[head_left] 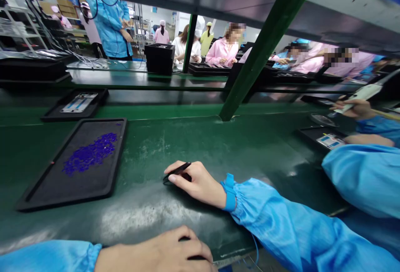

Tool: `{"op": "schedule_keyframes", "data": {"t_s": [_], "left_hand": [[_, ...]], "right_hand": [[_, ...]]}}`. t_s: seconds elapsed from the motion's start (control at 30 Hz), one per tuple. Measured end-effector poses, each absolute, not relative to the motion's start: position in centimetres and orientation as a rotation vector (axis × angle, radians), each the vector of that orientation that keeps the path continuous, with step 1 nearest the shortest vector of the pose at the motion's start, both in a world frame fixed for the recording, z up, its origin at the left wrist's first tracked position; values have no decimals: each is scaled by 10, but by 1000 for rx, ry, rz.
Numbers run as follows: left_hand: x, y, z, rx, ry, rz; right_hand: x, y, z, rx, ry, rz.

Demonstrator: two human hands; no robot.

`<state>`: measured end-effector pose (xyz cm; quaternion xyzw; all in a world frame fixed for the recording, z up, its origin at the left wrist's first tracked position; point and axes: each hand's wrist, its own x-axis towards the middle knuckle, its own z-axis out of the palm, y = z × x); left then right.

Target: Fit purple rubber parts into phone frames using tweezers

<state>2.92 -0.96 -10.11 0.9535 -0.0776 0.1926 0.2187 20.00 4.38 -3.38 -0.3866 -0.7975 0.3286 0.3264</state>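
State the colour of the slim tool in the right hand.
Black. The slim tool shows best in the head view, the only one.

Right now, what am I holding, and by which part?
Right hand: slim black tool, perhaps tweezers, pinched near its lower end. Left hand: can't tell.

We counted our two hands (198, 182) (158, 249), one black tool (181, 168), one wristband (230, 196), one tray (93, 189) of blue bits (92, 154) too many to number, and two green posts (265, 53) (190, 44).
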Motion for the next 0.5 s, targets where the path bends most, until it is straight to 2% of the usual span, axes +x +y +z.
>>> {"op": "schedule_keyframes", "data": {"t_s": [0.5], "left_hand": [[33, -13, -105, 2644, -162, 596]], "right_hand": [[201, 46, -33, -1000, -2106, 877]]}}
